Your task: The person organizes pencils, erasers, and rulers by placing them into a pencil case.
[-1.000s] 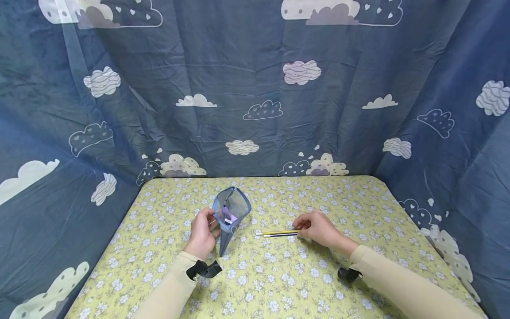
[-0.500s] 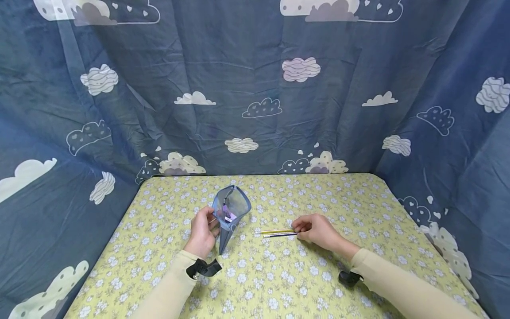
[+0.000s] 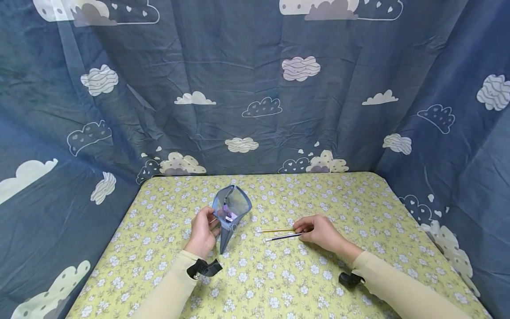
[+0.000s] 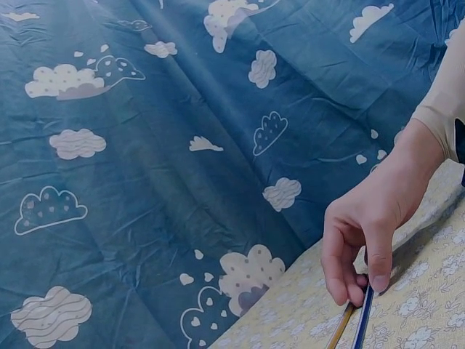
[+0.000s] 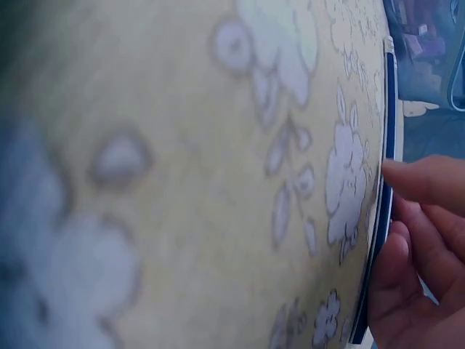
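My left hand (image 3: 201, 232) grips the left side of a blue mesh pencil case (image 3: 240, 204), whose wide mouth gapes toward me. A purple item (image 3: 229, 214) and something dark lie inside it; their kinds are unclear. To the right, my right hand (image 3: 322, 232) pinches the right ends of two pencils, one yellow (image 3: 276, 230) and one dark blue (image 3: 283, 237). Their white-tipped ends point left toward the case, slightly apart. In the left wrist view the thumb (image 4: 379, 265) lies against the dark blue pencil. The right wrist view shows that pencil (image 5: 391, 109) close to the cloth.
A yellow flowered cloth (image 3: 255, 283) covers the table. Dark blue curtains (image 3: 223, 71) with cloud prints hang behind it and on both sides. Black straps (image 3: 204, 268) sit on both wrists.
The left hand and the pencil case stay almost still. Between my right fingers the two pencils have spread apart, the dark blue one tilting, its left end now lower in view.
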A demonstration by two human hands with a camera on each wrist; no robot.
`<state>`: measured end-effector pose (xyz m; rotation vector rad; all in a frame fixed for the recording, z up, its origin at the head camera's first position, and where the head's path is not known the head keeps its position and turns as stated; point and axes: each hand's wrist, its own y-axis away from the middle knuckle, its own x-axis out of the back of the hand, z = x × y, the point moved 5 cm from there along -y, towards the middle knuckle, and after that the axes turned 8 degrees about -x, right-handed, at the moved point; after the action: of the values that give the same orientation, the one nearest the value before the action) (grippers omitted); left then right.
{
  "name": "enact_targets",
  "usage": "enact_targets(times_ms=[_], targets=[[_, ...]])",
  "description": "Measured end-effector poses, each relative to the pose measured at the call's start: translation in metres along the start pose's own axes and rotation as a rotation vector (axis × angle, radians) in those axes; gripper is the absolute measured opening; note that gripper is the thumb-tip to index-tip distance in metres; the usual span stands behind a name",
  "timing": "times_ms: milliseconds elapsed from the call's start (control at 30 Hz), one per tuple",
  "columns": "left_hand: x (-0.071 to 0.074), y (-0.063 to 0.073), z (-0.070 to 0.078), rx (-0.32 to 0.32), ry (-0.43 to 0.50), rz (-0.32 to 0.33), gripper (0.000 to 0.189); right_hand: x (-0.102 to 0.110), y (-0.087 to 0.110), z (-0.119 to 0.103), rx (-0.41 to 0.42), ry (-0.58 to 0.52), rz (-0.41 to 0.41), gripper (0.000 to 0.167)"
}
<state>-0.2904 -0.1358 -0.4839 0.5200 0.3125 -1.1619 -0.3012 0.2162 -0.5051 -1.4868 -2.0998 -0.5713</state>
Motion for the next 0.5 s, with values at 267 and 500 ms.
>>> enact_targets(times_ms=[267,500], targets=[[-0.0012,0.0,-0.0016,0.0,-0.006,0.011,0.02,-0.0018,0.0004,-0.0019,0.008,0.001,0.005,0.025],[-0.002,0.0002,-0.0016,-0.003,-0.008,0.009,0.02,-0.0025,0.0007,-0.0026,0.024,0.026,0.006,0.023]])
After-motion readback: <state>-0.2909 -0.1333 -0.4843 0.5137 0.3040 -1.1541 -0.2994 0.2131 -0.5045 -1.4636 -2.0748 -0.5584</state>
